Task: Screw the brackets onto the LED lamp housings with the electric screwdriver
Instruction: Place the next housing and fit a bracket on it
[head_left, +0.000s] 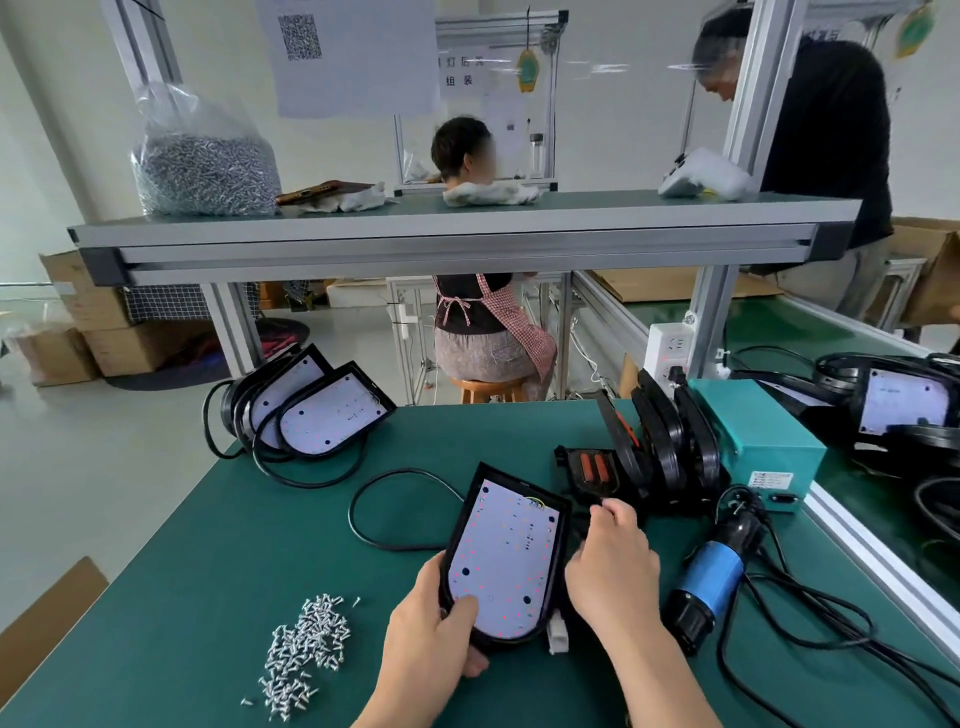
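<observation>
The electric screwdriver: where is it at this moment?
In the head view the electric screwdriver lies on the green mat at the right, just right of the right hand and in front of the teal box.

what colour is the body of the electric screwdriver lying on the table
Blue with black ends, seen in the head view: the electric screwdriver lies on the green table.

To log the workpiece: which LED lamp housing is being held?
The front-centre housing, gripped at its near end by the left hand; the two at the back left lean untouched.
</observation>
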